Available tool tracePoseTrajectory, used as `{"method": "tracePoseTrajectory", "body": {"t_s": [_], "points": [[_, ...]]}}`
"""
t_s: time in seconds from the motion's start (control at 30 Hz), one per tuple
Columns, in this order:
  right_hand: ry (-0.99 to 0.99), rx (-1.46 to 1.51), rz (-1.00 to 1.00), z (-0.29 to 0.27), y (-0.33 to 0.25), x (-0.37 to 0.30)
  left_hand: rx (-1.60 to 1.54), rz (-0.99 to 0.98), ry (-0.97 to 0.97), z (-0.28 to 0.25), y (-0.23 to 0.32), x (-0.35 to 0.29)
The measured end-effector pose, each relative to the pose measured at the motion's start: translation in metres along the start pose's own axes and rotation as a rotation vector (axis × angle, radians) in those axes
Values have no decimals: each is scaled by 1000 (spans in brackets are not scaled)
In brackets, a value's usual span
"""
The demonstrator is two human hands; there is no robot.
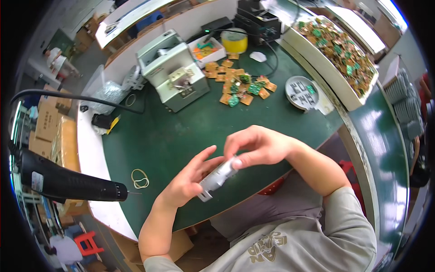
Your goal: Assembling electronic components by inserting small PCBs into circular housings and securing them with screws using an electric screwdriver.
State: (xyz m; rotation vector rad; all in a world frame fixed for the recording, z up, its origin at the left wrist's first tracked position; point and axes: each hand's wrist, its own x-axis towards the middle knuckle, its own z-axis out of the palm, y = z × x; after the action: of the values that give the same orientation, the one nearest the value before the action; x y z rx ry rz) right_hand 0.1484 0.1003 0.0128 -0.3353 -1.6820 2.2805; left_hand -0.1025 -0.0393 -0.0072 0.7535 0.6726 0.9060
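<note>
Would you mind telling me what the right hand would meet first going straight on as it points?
Past the silver part it holds, the right hand would probably meet the left hand; depth is unclear.

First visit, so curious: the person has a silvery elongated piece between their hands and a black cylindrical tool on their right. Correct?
Wrong side: the head view shows the black cylindrical tool on their left. The silvery elongated piece is between the left hand and right hand.
</note>
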Motion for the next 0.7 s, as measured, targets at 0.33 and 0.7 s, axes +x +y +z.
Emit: {"method": "tracePoseTrajectory", "body": {"t_s": [0.33,0.7], "points": [[42,-572,-487,-1,-81,51,1407,424,267,-11,16,3],[225,-315,-562,86,-122,118,1420,521,363,-19,0,5]]}}
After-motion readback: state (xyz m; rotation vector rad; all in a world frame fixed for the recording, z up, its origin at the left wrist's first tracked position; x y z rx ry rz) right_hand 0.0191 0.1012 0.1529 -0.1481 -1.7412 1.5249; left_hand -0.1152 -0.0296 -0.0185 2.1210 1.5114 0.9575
